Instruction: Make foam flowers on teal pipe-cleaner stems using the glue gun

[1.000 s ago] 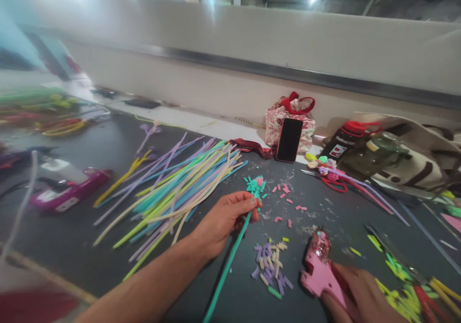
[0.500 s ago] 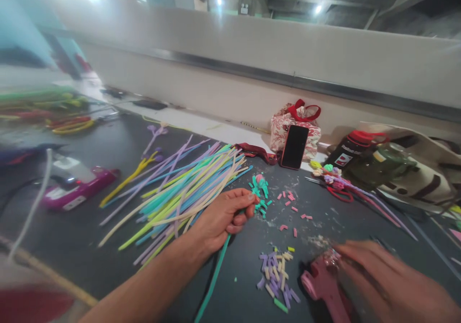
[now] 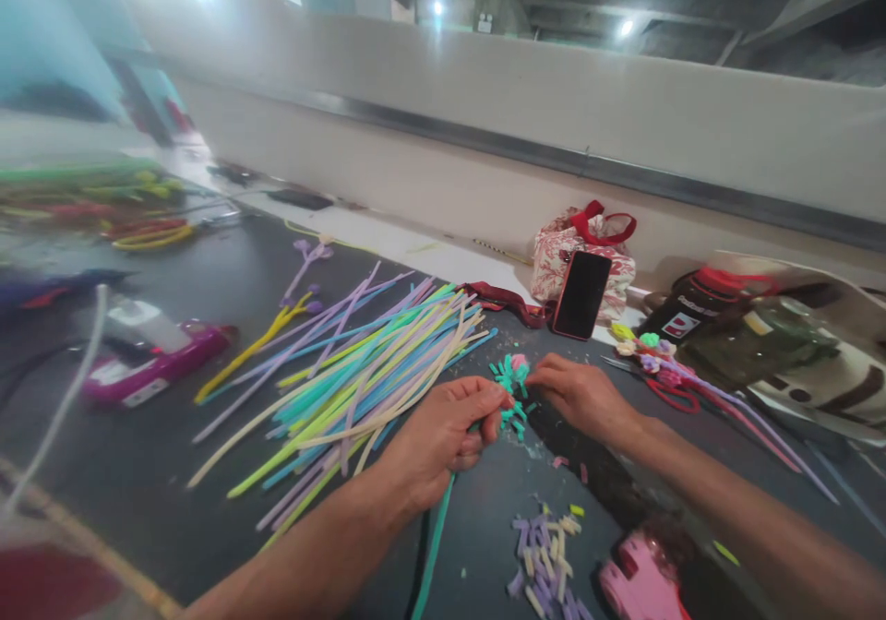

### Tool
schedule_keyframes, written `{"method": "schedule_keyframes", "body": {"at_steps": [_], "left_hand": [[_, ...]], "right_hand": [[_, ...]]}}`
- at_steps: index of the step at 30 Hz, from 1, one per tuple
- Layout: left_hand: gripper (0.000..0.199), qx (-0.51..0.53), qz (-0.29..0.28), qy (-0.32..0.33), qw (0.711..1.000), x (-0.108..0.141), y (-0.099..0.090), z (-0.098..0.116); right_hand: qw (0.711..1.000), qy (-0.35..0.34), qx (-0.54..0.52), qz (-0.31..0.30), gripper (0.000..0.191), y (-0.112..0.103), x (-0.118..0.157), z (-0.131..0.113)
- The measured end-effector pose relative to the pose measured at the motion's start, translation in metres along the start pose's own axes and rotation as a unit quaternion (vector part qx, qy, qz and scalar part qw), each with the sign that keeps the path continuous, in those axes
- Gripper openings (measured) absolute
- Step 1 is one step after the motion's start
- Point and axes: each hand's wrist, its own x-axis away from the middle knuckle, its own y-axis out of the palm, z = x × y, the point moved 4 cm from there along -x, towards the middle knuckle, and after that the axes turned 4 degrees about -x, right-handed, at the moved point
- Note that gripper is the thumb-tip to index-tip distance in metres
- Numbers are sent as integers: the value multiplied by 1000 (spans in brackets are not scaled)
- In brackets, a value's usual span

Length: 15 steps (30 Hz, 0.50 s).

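My left hand [image 3: 457, 431] is closed in a pinch round a green pipe cleaner [image 3: 436, 546], whose long end hangs down toward the table's front. A small pinkish-red bit shows at its fingertips. My right hand [image 3: 588, 394] reaches in from the right, its fingers pressed together at the edge of a pile of short green pipe cleaner pieces [image 3: 512, 375]. What those fingers hold, if anything, is hidden. A pink ball-like bit [image 3: 519, 362] sits on that pile. Below the right forearm lies a pink plastic tool [image 3: 643, 574], partly in shadow.
Many long pastel pipe cleaners [image 3: 346, 389] lie left of my hands. Purple and cream cut pieces [image 3: 544, 555] are heaped in front. A phone [image 3: 581, 295] leans against a patterned bag [image 3: 554, 242]. A finished flower bunch [image 3: 654, 352], a bottle [image 3: 699, 311] and a purple power strip [image 3: 162, 362] stand around.
My right hand has left the pink tool at the lower right and moved up and left to the green pieces. My left hand keeps its pinch on the green pipe cleaner.
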Motion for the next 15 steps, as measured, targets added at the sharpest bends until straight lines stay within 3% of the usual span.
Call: {"method": "schedule_keyframes", "body": {"at_steps": [4,8,15], "left_hand": [[19,5,-2,-3,1000,0,0,-3],[20,11,2,-3,1000,0,-1,-3],[18,14,8,-15,1000,0,1,-2]], "right_hand": [[999,-31,2,-17,29,5,-12,2],[999,-27,-40,-12,19,3,-17,8],[974,60,-219,24,12,-9,-12,16]]}}
